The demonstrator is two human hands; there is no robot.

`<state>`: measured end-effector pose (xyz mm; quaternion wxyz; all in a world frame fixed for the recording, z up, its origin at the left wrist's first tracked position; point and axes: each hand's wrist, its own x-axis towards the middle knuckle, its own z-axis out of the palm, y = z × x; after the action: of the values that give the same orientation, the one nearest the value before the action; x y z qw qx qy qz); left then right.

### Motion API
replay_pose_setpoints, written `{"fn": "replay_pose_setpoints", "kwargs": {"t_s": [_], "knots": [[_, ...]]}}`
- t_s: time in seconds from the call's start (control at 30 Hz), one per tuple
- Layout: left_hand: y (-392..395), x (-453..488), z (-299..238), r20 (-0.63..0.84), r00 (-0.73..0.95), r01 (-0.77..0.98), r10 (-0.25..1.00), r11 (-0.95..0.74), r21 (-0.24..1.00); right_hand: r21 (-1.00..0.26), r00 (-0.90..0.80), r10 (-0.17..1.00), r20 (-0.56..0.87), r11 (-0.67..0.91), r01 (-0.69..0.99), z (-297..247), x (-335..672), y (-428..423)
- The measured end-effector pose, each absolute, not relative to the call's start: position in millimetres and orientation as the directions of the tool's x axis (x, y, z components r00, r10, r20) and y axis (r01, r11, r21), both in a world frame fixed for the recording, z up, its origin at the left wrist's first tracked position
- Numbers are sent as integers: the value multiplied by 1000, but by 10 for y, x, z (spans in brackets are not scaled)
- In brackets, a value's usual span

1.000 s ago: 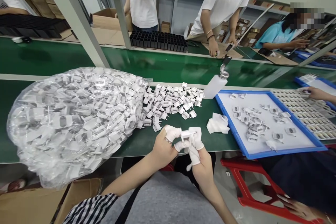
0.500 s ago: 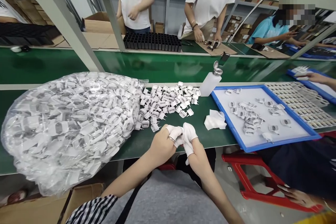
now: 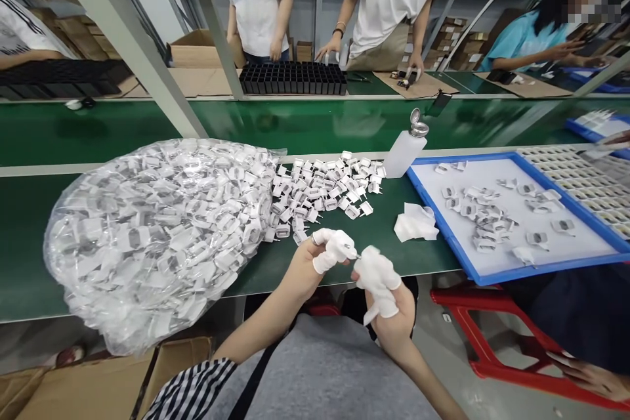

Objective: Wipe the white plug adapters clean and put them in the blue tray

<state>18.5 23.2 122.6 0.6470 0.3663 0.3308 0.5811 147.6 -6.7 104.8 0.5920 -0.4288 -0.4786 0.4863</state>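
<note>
pinching mostly hidden plug (image 3: 348, 247) in left hand (image 3: 319, 257), cloth (image 3: 377, 275) in right hand (image 3: 396, 310), with several seemingly done in two-o'clock tray (image 3: 471, 269), twelve-o'clock pile (image 3: 327, 189) remaining.

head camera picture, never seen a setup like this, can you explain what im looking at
You are looking down past a person's own two hands, through a camera worn on the head. White finger covers show on them. The left hand seems to pinch a small part, mostly hidden; the right hand holds white tissue or cloth. On the green table lie a clear bag full of white plug-like parts, a loose pile, a bottle, a crumpled sheet and a blue-rimmed tray with more parts.
</note>
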Motion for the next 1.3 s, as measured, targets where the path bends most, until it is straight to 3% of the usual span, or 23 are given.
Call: {"fn": "replay_pose_setpoints", "kwargs": {"t_s": [0.17, 0.3, 0.4, 0.57, 0.67, 0.77, 0.83, 0.9, 0.97, 1.03, 1.17, 1.3], "knots": [[227, 214, 1253, -60, 178, -575, 982, 153, 804, -898, 151, 989, -4, 63, -435, 1165, 1442, 44], [225, 256, 1202, -59, 224, -629, 973, 191, 754, -859, 98, 988, -119, -53, -510, 1202, 1423, 90], [221, 288, 1170, -58, 241, -646, 969, 205, 735, -843, 86, 989, -121, -57, -535, 1211, 1447, 88], [249, 323, 1134, -89, 151, -527, 985, 156, 835, -827, -44, 997, -67, -80, -556, 1306, 1568, 67], [300, 319, 1077, -90, 115, -458, 989, 133, 879, -796, -195, 970, -144, -231, -559, 1342, 1614, 74], [363, 277, 1009, -86, 125, -372, 989, 126, 920, -754, -214, 942, -258, -335, -565, 1312, 1617, 130], [405, 230, 974, -89, 161, -278, 983, 132, 952, -742, -145, 936, -321, -343, -576, 1261, 1631, 205], [446, 175, 954, -98, 194, -1, 976, 100, 995, -771, -30, 934, -356, -312, -555, 1205, 1694, 320], [484, 108, 949, -112, 162, 353, 980, 48, 934, -851, 151, 931, -333, -228, -473, 1168, 1841, 487], [515, 32, 953, -107, 49, 575, 993, 60, 816, -931, 363, 899, -244, -112, -347, 1174, 2087, 707], [524, -104, 963, -101, -182, 730, 978, 203, 653, -979, 630, 772, -85, 52, -195, 1333, 2742, 1192], [454, -122, 933, -97, -298, 777, 950, 300, 553, -997, 710, 704, 26, 73, -36, 1519, 3146, 1465]]}}
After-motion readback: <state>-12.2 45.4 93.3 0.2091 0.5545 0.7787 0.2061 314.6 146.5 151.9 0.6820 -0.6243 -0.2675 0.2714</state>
